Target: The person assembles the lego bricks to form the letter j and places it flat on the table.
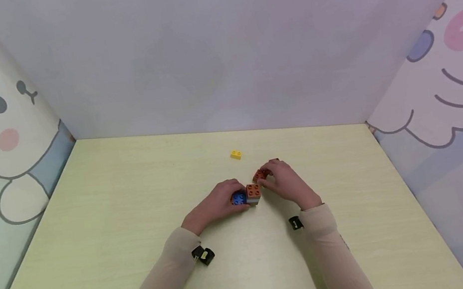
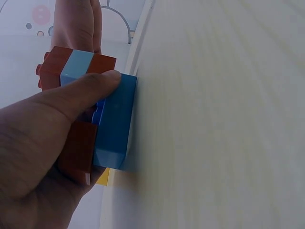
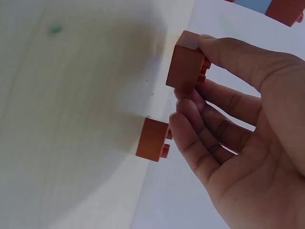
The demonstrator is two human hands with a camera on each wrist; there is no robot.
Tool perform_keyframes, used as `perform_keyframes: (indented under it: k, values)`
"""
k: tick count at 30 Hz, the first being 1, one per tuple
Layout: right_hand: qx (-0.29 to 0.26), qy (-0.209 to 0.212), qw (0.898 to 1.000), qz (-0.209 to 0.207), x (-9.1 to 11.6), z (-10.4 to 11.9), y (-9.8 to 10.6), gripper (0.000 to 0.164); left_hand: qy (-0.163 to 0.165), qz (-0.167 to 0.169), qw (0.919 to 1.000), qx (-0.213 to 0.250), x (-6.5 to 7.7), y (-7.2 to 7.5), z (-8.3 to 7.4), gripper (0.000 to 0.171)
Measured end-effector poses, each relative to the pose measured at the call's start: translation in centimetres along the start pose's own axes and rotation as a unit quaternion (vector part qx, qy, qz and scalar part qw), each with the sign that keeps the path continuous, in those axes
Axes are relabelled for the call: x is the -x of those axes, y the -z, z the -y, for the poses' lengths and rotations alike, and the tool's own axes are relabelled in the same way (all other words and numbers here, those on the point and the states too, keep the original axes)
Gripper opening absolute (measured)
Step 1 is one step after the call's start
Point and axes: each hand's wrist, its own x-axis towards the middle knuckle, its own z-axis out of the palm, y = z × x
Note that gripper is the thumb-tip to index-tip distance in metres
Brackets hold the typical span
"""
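Note:
My left hand [image 1: 218, 202] grips a long blue toy building brick [image 2: 118, 126] low over the table, its thumb lying across the side. On one end of the blue brick stands a stack [image 1: 253, 191] of red-brown bricks with a light blue brick [image 2: 77, 64] between them. Another red-brown brick [image 2: 78, 148] sits at the other end, partly covered by the hand. Just right of the stack, my right hand [image 1: 286, 183] pinches a small red-brown brick [image 3: 186, 62] between thumb and fingers, studs facing the palm. A second loose red-brown brick [image 3: 152, 140] lies on the table beside its fingertips.
A small yellow brick [image 1: 236, 155] lies farther back on the pale wooden table [image 1: 128, 181]. A plain back wall [image 1: 199, 58] and side walls with cartoon animals enclose the table. Black straps [image 1: 203, 255] show at the sleeve cuffs.

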Motion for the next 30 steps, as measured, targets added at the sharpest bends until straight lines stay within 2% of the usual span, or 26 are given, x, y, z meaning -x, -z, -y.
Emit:
perform_keyframes:
  k: [11, 30]
  values:
    - [-0.014, 0.039, 0.999, -0.020, 1.0, 0.8, 1.4, 0.032, -0.002, -0.006, 1.0000, 0.002, 0.1, 0.0, -0.2, 0.037]
    - [-0.050, 0.082, 0.995, -0.020, 2.8, 2.8, 3.6, 0.033, 0.002, -0.005, 1.0000, 0.002, 0.2, 0.1, -0.1, 0.037]
